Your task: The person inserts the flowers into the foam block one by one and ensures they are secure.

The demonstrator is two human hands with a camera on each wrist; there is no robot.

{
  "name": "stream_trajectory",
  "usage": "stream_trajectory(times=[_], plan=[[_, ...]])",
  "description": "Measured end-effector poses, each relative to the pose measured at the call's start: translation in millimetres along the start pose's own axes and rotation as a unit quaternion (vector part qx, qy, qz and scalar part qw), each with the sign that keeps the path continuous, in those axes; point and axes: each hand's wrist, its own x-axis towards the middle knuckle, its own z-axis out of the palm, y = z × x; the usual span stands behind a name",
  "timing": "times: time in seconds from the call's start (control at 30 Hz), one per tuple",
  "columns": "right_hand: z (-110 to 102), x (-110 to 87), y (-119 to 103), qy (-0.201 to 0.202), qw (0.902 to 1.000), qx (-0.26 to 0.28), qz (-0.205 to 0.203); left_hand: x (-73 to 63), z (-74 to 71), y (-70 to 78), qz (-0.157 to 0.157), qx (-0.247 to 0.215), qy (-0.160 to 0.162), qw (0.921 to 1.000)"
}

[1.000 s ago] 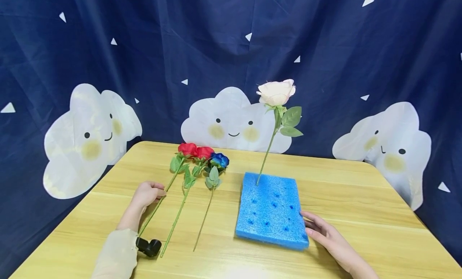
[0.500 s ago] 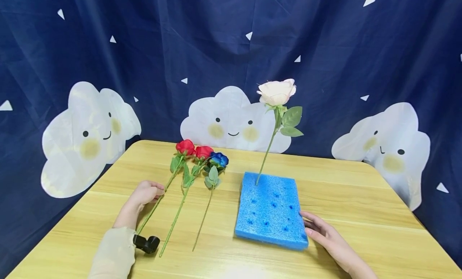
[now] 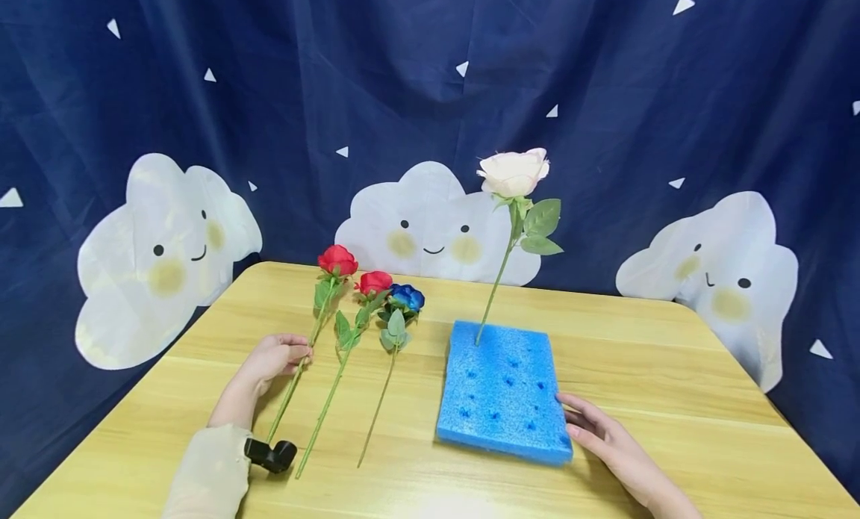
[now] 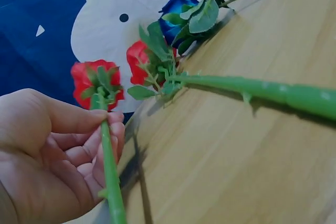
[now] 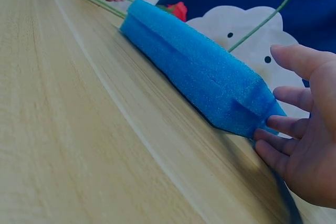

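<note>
A draped indoor nook: a navy curtain (image 3: 403, 116) with clouds (image 3: 433, 239) spans ten to two o'clock behind the table (image 3: 638, 347).

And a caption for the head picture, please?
Left hand pinches a red rose; a white rose stands in blue foam.

The leftmost red rose (image 3: 322, 310) (visibly thorny) slants, the blue foam block (image 3: 504, 392) lying flat.

A pale wooden table (image 3: 645, 355) with rounded far corners; behind it a dark blue curtain (image 3: 403, 108) in soft folds; small white triangles (image 3: 684, 5) scattered over it; three smiling white clouds (image 3: 435, 213) with yellow cheeks lower down
</note>
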Motion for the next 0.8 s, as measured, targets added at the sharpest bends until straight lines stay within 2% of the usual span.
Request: stream_trajectory(times=[0.17, 0.37, 0.53, 0.8], plan=[[1, -0.2, -1, 0.003, 1.0000, -0.003, -0.001, 1.1, -0.8, 5.3, 0.016, -0.058, 0.014, 0.9981], [1, -0.6, -1, 0.003, 1.0000, 0.002, 0.001, -0.4, -0.6, 14.2, 0.023, -0.086, 0.036, 0.9954], [0, -0.9, 0, -0.002, 0.9999, 0.012, -0.006, -0.9, 1.7, 19.7, 0.028, -0.089, 0.054, 0.9942], [1, 0.4, 0, -0.006, 0.9996, 0.015, -0.022, 0.1, 4.1, 25.0, 0.052, -0.072, 0.056, 0.9945]])
